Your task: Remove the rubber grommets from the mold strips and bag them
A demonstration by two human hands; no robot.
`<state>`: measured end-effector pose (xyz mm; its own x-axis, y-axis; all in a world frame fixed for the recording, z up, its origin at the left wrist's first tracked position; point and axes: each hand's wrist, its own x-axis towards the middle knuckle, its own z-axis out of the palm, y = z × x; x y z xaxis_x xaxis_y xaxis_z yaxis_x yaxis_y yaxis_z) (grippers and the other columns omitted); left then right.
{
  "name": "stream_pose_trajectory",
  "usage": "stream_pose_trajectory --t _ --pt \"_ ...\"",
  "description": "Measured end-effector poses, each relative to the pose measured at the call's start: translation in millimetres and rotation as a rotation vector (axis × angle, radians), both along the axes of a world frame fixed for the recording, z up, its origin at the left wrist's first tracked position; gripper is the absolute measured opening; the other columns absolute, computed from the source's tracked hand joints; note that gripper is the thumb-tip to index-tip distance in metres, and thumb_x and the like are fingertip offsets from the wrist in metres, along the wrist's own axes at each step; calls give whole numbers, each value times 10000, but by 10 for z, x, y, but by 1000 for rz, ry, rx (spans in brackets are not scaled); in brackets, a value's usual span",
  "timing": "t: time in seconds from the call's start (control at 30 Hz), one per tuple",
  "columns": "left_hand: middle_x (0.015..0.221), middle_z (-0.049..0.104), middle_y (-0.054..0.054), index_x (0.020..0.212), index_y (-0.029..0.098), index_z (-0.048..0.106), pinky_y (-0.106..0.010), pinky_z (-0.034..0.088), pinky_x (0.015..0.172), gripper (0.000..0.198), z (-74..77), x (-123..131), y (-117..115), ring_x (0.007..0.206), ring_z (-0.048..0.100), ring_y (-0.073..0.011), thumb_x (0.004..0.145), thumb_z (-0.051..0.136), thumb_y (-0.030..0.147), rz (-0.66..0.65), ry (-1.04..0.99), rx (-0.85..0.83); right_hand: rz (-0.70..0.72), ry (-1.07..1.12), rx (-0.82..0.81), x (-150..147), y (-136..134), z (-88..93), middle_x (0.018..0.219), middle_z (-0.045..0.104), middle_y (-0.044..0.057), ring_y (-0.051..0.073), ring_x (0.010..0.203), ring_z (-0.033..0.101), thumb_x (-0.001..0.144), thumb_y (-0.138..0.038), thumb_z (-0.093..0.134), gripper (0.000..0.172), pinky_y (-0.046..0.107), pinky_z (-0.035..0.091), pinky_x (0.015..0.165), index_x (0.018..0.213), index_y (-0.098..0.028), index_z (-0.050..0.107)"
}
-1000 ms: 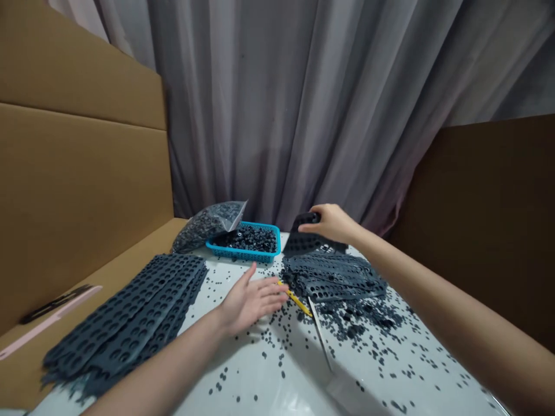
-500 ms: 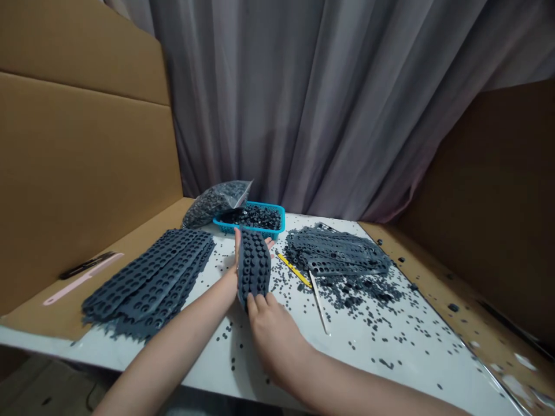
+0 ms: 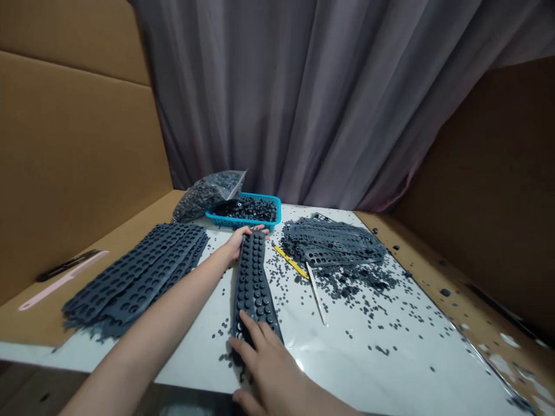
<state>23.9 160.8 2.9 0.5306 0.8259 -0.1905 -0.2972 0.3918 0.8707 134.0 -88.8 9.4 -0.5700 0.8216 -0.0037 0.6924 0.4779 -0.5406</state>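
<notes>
A long dark grey strip of studded sheet, probably rubber (image 3: 254,294), lies flat on the white table top (image 3: 347,370), its long axis pointing away from the person toward a blue plastic basket (image 3: 240,220). The right hand (image 3: 271,370) presses its near end, fingers spread. The left hand (image 3: 237,242) curls around the far end, though whether it pinches is hard to tell. Punched strips (image 3: 134,271) lie stacked just left.

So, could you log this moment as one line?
Left hand: far end of dark grey perforated rubber strip | right hand: on near end
</notes>
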Motion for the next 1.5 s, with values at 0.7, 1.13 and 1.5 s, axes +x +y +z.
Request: stream_pose_trajectory --t 0.7,1.13,1.5 --pt "1053 655 -43 989 204 613 -377 437 947 245 73 -454 -2028 1044 553 -192 800 491 106 -3 826 1367 -374 403 95 1261 443 193 763 563 26 162 671 527 947 -332 334 201 319 457 635 853 -210 464" --pt "1292 540 -67 1235 174 505 -308 430 985 394 -408 -349 -2567 1204 462 -196 843 465 169 -37 1095 1533 -218 494 -63 698 267 -140 599 620 11 84 465 516 802 -296 597 150 190 395 443 756 -154 578" --pt "1157 638 -42 1083 177 613 -260 492 907 344 -394 -300 -2513 1132 530 -159 913 326 94 124 1050 1612 138 537 181 754 371 -208 855 669 104 153 812 627 807 -115 589 122 258 518 709 924 -147 606"
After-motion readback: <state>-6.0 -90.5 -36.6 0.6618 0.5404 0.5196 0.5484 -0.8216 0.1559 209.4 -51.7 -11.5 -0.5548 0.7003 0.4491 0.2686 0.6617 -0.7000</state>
